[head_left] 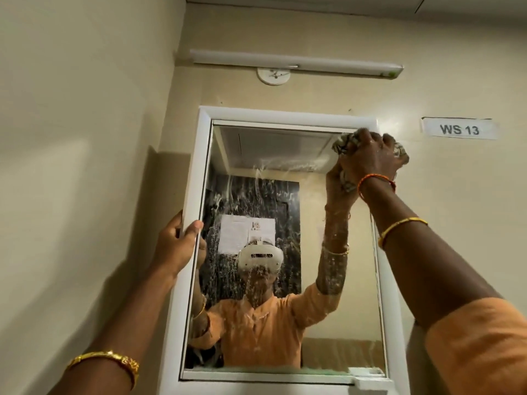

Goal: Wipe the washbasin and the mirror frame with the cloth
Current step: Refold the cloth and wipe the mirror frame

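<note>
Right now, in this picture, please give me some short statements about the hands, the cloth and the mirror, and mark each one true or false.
1. The right hand presses the cloth at the upper right corner of the mirror frame. True.
2. The left hand rests flat on the wall. False: it grips the left edge of the frame.
3. The mirror glass shows wet streaks and spatter. True.
4. The wall label reads WS 31. False: it reads WS 13.
5. The tube light hangs below the mirror. False: it is above it.
</note>
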